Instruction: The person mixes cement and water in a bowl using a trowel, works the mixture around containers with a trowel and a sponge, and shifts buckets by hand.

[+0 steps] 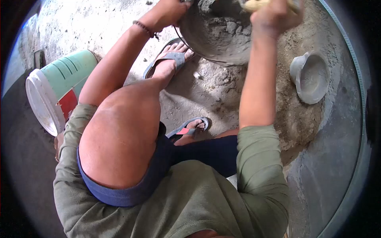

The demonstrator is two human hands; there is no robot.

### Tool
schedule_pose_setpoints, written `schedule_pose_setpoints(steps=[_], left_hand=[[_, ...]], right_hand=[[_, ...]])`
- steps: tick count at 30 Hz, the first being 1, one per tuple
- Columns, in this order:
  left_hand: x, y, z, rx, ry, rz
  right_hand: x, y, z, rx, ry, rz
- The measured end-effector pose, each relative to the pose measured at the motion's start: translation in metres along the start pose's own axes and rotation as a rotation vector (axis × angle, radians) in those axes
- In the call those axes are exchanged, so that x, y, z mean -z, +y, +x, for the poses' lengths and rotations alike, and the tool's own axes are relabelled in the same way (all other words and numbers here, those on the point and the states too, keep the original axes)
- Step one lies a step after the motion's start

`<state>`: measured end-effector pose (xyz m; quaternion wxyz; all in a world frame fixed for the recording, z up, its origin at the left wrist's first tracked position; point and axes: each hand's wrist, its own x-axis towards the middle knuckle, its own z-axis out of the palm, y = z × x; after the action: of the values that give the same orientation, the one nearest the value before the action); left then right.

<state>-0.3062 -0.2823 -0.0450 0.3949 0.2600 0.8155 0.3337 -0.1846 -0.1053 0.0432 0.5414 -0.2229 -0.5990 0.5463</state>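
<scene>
A round dark basin (214,57) stands at the top of the view, with wet grey mortar (228,33) clumped inside it. My left hand (168,12) is closed at the basin's left rim; its fingertips are partly cut off by the frame edge. Above the basin's right side, my right hand (276,18) is wrapped round a pale yellow tool handle (257,4). Slight blur and the top edge keep me from making out the tool's working end.
A grey-smeared small bowl (313,77) rests tilted on sandy soil (295,123) at right. On its side at left lies a pale green bucket (69,71) with a white rim. My sandalled feet (174,57) are close below the basin. A grey surface (337,146) borders the soil.
</scene>
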Motion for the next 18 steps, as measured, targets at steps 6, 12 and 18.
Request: schedule_pose_setpoints(steps=[6,12,18], left_hand=[[-0.008,0.010,-0.015,0.109,-0.021,-0.201],[-0.005,0.014,-0.015,0.058,0.018,-0.230],[-0.004,0.019,-0.009,-0.027,0.037,0.017]], right_hand=[[0.032,0.010,0.006,0.052,0.029,0.097],[0.060,-0.003,-0.046,-0.126,-0.216,0.137],[0.081,-0.027,0.037,0.692,-0.382,-0.458]])
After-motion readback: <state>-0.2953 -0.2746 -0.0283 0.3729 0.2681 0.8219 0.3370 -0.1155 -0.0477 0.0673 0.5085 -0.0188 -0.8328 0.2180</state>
